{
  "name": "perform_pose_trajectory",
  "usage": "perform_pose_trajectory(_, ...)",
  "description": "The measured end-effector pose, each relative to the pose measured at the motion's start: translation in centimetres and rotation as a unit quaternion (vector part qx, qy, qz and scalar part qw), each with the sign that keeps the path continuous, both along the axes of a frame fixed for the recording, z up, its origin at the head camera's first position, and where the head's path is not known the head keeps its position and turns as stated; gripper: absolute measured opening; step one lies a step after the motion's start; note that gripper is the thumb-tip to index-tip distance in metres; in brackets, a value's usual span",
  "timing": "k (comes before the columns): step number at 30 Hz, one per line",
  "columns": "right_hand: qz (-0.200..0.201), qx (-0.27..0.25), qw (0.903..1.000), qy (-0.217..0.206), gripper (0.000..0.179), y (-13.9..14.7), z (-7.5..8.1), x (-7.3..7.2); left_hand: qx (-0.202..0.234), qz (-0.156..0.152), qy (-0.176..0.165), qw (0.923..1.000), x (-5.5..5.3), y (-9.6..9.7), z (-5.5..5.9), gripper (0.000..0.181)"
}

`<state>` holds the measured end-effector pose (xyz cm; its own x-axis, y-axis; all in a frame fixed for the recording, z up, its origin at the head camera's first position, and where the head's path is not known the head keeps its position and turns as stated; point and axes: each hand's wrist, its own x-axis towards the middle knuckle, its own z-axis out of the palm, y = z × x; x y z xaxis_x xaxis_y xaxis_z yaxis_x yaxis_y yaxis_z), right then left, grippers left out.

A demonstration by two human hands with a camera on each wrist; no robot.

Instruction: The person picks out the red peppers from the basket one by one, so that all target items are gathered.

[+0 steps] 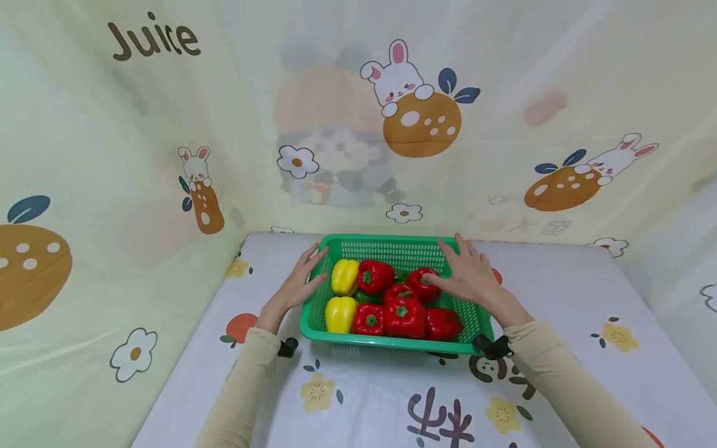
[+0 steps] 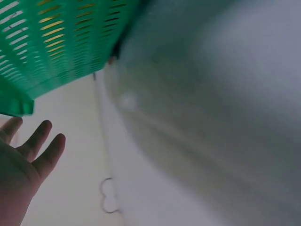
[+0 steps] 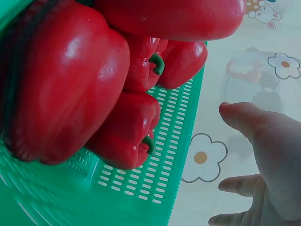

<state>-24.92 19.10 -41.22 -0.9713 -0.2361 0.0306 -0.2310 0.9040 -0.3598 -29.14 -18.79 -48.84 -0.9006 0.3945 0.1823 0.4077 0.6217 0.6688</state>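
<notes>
A green plastic basket (image 1: 386, 343) holds several red bell peppers (image 1: 404, 317) and two yellow bell peppers (image 1: 340, 314), with a bit of green pepper (image 1: 367, 297) showing between them. At the basket's left rim is my left hand (image 1: 295, 285), fingers spread and holding nothing. In the left wrist view its fingers (image 2: 51, 155) extend just below the slotted basket wall (image 2: 66, 42). My right hand (image 1: 472, 277) reaches over the right side with fingers apart, its thumb overlapping a red pepper in the head view. The right wrist view shows that hand (image 3: 275, 160) empty, apart from the peppers.
A pale printed cloth (image 1: 358, 398) covers the table under the basket. Behind and to the left rise cream curtain walls (image 1: 246, 124) with rabbit and fruit prints. Black straps (image 1: 493, 346) sit at both wrists, near the basket's front corners.
</notes>
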Motion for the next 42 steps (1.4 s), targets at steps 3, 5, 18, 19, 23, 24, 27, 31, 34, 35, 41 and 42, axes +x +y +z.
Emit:
perform_pose_trajectory(3, 0.002, -0.001, 1.0000, -0.004, 0.089, -0.1, 0.1, 0.0, 0.040, 0.003, -0.024, 0.9989, -0.1, -0.2, -0.9, 0.064)
perform_pose_trajectory(5, 0.004, -0.002, 1.0000, -0.005, 0.089, -0.1, 0.1, -0.1, 0.068, 0.000, -0.045, 0.9967, 0.6, 0.0, -0.1, 0.063)
perform_pose_trajectory(18, 0.022, 0.003, 0.9996, -0.018, 0.086, -0.7, -0.2, -0.4, 0.166, 0.001, -0.109, 0.9801, -0.3, -0.3, -2.4, 0.065)
perform_pose_trajectory(19, 0.022, 0.004, 0.9996, -0.019, 0.086, -0.8, -0.2, -0.4, 0.170, 0.003, -0.112, 0.9790, -0.2, -0.3, -2.4, 0.065)
perform_pose_trajectory(23, 0.028, 0.001, 0.9994, -0.022, 0.085, -1.0, -0.2, -0.5, 0.196, 0.009, -0.124, 0.9727, -0.1, -0.2, -2.3, 0.065)
perform_pose_trajectory(24, 0.030, 0.001, 0.9993, -0.024, 0.085, -1.1, -0.2, -0.6, 0.203, 0.011, -0.127, 0.9709, -0.1, -0.2, -2.3, 0.064)
perform_pose_trajectory(27, 0.035, -0.005, 0.9989, -0.031, 0.084, -1.3, -0.2, -0.9, 0.222, 0.009, -0.135, 0.9655, -0.2, -0.2, -2.4, 0.064)
perform_pose_trajectory(31, 0.042, -0.012, 0.9981, -0.044, 0.083, -1.5, -0.2, -1.2, 0.239, 0.003, -0.147, 0.9598, -0.3, -0.3, -2.5, 0.064)
perform_pose_trajectory(34, 0.050, -0.019, 0.9970, -0.056, 0.081, -1.8, -0.1, -1.5, 0.241, -0.005, -0.153, 0.9583, 0.2, -0.2, -1.6, 0.064)
perform_pose_trajectory(35, 0.054, -0.021, 0.9967, -0.058, 0.081, -1.9, -0.1, -1.6, 0.243, -0.008, -0.153, 0.9579, 0.5, -0.1, -1.1, 0.064)
perform_pose_trajectory(41, 0.090, -0.022, 0.9930, -0.073, 0.078, -3.4, 0.6, -2.7, 0.256, -0.009, -0.157, 0.9537, 1.6, 0.3, 0.7, 0.063)
perform_pose_trajectory(42, 0.099, -0.024, 0.9917, -0.079, 0.077, -3.7, 0.7, -2.9, 0.258, -0.009, -0.157, 0.9532, 1.6, 0.4, 0.7, 0.063)
